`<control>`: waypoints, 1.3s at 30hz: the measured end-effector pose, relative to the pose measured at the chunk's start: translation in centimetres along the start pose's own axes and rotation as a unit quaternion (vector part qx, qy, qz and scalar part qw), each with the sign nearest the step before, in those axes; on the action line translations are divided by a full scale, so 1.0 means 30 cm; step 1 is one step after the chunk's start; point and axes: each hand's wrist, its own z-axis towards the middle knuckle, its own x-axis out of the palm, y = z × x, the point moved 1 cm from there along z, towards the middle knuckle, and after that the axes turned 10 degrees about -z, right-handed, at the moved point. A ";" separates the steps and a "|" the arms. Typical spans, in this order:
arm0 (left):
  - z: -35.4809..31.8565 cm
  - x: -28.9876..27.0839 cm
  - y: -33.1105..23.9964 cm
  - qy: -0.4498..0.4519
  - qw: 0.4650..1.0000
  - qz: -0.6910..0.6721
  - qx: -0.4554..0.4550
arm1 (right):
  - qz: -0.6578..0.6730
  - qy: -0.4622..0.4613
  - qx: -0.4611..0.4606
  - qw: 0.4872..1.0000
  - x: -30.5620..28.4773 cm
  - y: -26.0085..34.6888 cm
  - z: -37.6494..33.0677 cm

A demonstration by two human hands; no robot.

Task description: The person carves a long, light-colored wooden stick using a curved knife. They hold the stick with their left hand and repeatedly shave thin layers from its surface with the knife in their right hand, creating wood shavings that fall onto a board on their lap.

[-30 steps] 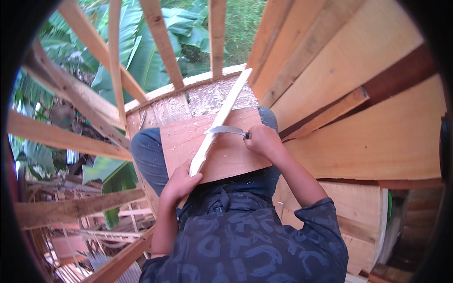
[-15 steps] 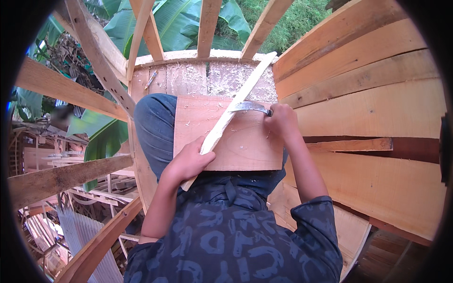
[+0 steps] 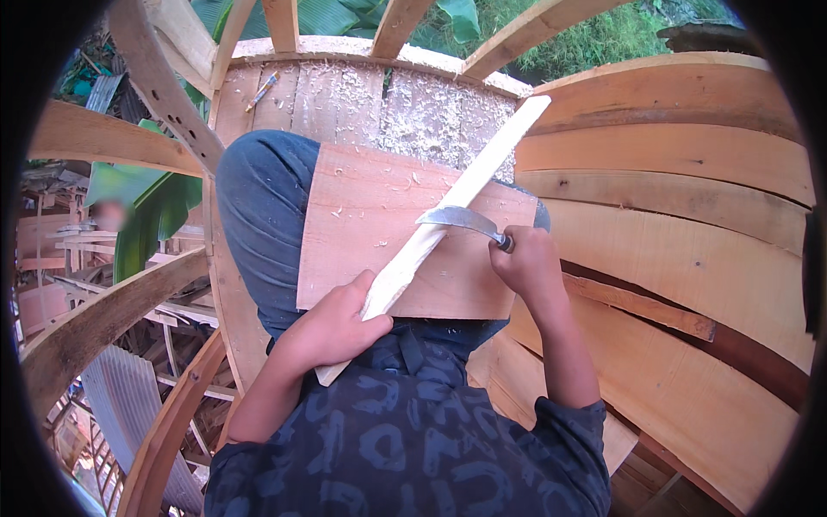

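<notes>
My left hand [image 3: 338,323] is closed round the lower part of a pale, whittled wooden stick [image 3: 482,170], whose butt end sticks out below toward my shirt. The stick slants up to the right across a flat wooden board [image 3: 353,215] on my lap, and its far tip reaches past the board. In my right hand [image 3: 527,258] is the handle of a knife with a curved, sickle-like blade [image 3: 465,219]. That blade lies across the middle of the stick, touching it. A few shavings are scattered over the board.
Beyond my knees, a plank floor [image 3: 332,99] is strewn with wood shavings [image 3: 422,121]. A pen-like object [image 3: 263,91] lies at its left. Plank walls [image 3: 672,233] rise at the right; open wooden beams [image 3: 112,314] stand at the left. Leaves and a corrugated sheet [image 3: 125,405] show outside.
My view has tilted and shifted. The knife blade still lies on the stick, now slightly closer to me along it. Both hands keep their holds.
</notes>
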 end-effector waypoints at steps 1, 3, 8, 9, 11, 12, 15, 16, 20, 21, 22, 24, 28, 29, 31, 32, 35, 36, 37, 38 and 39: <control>-0.001 0.004 -0.004 -0.002 1.000 0.002 -0.002 | -0.003 0.005 0.001 1.000 0.010 -0.006 0.022; 0.011 0.012 -0.007 -0.003 1.000 0.012 -0.007 | -0.010 -0.003 0.003 1.000 0.032 -0.028 0.058; 0.032 0.009 0.005 -0.004 0.999 -0.022 0.042 | -0.009 -0.050 0.009 0.999 0.065 -0.075 0.145; 0.034 0.011 0.002 -0.010 0.998 -0.029 0.056 | -0.008 -0.048 0.016 0.999 0.066 -0.078 0.156; 0.045 0.007 -0.004 -0.008 0.999 -0.024 0.041 | -0.002 -0.057 0.030 0.998 0.076 -0.078 0.174; 0.047 0.005 -0.007 -0.006 0.999 -0.020 0.035 | 0.001 -0.077 0.029 0.997 0.086 -0.086 0.186; 0.031 0.005 -0.023 -0.005 1.000 -0.015 0.021 | 0.031 -0.097 0.135 0.986 0.073 -0.201 0.264; 0.023 0.009 -0.016 -0.002 0.999 -0.017 0.032 | 0.043 -0.098 0.190 0.976 0.054 -0.257 0.273; 0.023 0.012 0.015 -0.007 0.999 -0.035 0.032 | 0.074 -0.063 0.172 0.980 0.013 -0.288 0.223; 0.027 0.011 0.011 0.001 0.999 -0.042 0.022 | 0.072 -0.040 0.148 0.986 0.002 -0.220 0.179; 0.027 0.007 0.003 0.004 0.999 -0.045 0.008 | 0.072 -0.019 0.118 0.990 0.006 -0.151 0.144; 0.025 -0.001 -0.016 0.019 0.998 -0.047 -0.021 | 0.029 0.016 0.012 0.999 0.025 -0.061 0.088; 0.030 -0.009 -0.008 0.041 0.997 -0.060 -0.016 | 0.028 0.000 0.000 1.000 0.064 -0.060 0.126; 0.034 -0.013 -0.016 0.045 0.997 -0.065 -0.024 | 0.018 -0.007 0.003 1.000 0.066 -0.062 0.148; 0.035 -0.013 -0.020 0.050 0.994 -0.090 -0.027 | -0.003 -0.022 0.009 1.000 0.070 -0.065 0.182; 0.039 -0.008 -0.017 0.050 0.993 -0.110 -0.020 | 0.000 -0.053 -0.003 0.999 0.084 -0.080 0.197; 0.046 -0.012 -0.035 0.051 0.992 -0.106 -0.040 | 0.003 -0.071 0.014 0.997 0.094 -0.090 0.224; 0.046 -0.012 -0.040 0.052 0.993 -0.093 -0.054 | -0.002 -0.073 0.026 0.997 0.097 -0.099 0.232; 0.047 -0.007 -0.043 0.047 0.993 -0.100 -0.049 | -0.006 -0.074 0.039 0.996 0.098 -0.111 0.241; 0.052 0.001 -0.045 0.041 0.993 -0.106 -0.041 | -0.012 -0.077 0.051 0.996 0.096 -0.118 0.247; 0.054 0.004 -0.048 0.035 0.993 -0.112 -0.034 | -0.009 -0.080 0.050 0.996 0.094 -0.116 0.246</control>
